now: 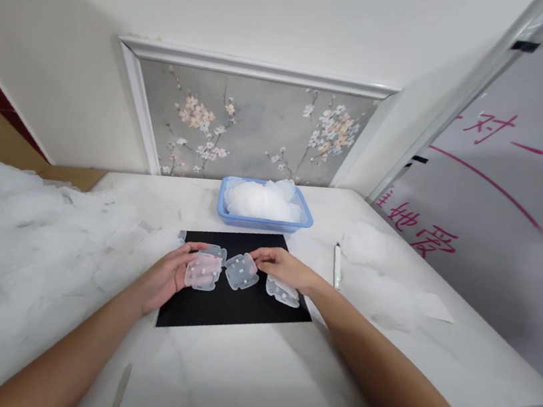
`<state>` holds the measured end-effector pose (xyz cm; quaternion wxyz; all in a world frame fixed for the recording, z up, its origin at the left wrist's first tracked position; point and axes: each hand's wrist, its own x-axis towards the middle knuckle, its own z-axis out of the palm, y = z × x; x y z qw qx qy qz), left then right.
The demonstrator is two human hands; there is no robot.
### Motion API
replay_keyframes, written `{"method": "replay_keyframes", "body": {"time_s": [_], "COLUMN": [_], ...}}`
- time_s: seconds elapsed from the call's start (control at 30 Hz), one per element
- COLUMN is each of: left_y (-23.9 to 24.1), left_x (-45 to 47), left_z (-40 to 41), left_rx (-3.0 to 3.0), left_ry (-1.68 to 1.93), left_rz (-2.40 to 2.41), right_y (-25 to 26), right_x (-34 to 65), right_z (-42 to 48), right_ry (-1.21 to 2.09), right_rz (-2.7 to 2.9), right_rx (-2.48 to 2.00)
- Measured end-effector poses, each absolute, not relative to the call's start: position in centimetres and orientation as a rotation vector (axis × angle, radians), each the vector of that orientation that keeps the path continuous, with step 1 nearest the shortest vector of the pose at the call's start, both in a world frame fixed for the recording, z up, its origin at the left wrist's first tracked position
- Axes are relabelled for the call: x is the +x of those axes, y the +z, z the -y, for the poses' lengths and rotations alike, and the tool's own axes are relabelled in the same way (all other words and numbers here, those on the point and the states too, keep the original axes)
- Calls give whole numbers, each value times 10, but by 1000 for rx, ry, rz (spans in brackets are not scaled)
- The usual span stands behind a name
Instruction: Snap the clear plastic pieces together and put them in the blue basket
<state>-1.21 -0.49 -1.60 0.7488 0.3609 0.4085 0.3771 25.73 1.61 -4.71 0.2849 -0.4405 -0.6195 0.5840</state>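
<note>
My left fingers grasp one clear piece; my right fingers pinch a second piece, both over the black sheet. Work seems unfinished: blue basket is full, large heap lies leftward.

Free room between 2 forearms before the black mat, blue basket behind

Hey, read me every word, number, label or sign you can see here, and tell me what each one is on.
"对一", then what looks like "听": red handwriting, upper part of the board; more is cut off by the picture's right edge.
"她爱": red handwriting, lower on the same board; the mark before it is only partly visible.
Pen: too small to read any print.
Clear pieces and blue tray: no readable text.
</note>
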Motion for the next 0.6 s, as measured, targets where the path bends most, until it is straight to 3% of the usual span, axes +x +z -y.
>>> {"method": "replay_keyframes", "body": {"time_s": [0.6], "left_y": [-29], "left_x": [-21], "left_z": [0], "left_rx": [1023], "left_ry": [667], "left_rz": [-716], "right_y": [-42], "right_x": [260], "right_z": [-10], "right_ry": [1180], "right_rz": [2059], "right_rx": [-1165]}}
